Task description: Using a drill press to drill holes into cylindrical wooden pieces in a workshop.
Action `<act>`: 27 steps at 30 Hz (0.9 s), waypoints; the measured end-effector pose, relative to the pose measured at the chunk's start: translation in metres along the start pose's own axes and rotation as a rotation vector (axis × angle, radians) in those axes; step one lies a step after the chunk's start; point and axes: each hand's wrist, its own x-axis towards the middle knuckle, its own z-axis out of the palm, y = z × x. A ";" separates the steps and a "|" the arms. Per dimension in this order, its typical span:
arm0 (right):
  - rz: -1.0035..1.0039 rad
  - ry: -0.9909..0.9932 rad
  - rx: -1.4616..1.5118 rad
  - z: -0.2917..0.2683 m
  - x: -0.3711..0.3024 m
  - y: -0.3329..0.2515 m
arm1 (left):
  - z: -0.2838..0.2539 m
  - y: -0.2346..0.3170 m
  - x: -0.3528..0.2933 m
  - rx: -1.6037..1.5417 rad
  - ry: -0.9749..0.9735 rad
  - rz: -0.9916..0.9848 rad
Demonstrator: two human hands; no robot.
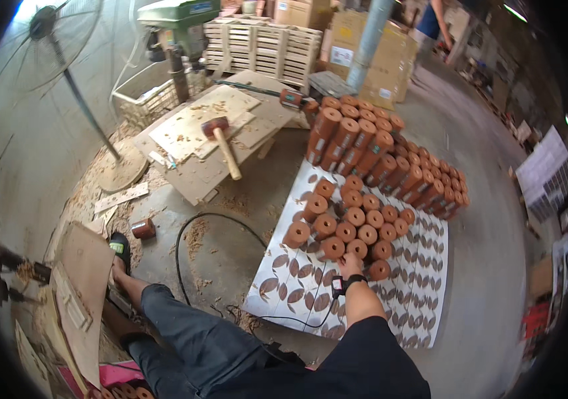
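My right hand (349,265) reaches out over a white patterned board (423,292) on the floor, a black watch-like band round its wrist. Its fingers close on the near end of a reddish-brown wooden cylinder (357,249) with a hole through its middle. Part of the grip is hidden by the hand itself. Similar cylinders stand close around it, one (379,269) just to the right of my fingers and another (331,249) to the left. Behind them taller cylinders (357,143) are packed in dense rows. My left hand does not show.
A wooden mallet (226,149) lies on a low, chip-strewn work table (184,173). A green drill press (181,26) and a plastic crate (141,100) stand behind. A black cable (179,249) loops across the floor. One cylinder (143,229) lies near my foot. A fan (64,60) stands left.
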 end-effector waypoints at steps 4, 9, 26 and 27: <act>-0.272 0.129 -0.109 -0.018 0.002 0.006 | 0.008 -0.002 -0.016 -0.340 0.041 0.057; -0.395 -0.110 0.109 -0.051 -0.022 -0.077 | -0.011 -0.071 -0.054 -0.513 0.304 0.097; -0.992 -0.523 0.279 -0.072 -0.183 -0.486 | 0.035 -0.243 -0.399 0.201 0.262 -1.176; -1.193 -0.466 0.202 -0.072 -0.203 -0.503 | 0.041 -0.235 -0.405 0.215 0.162 -1.215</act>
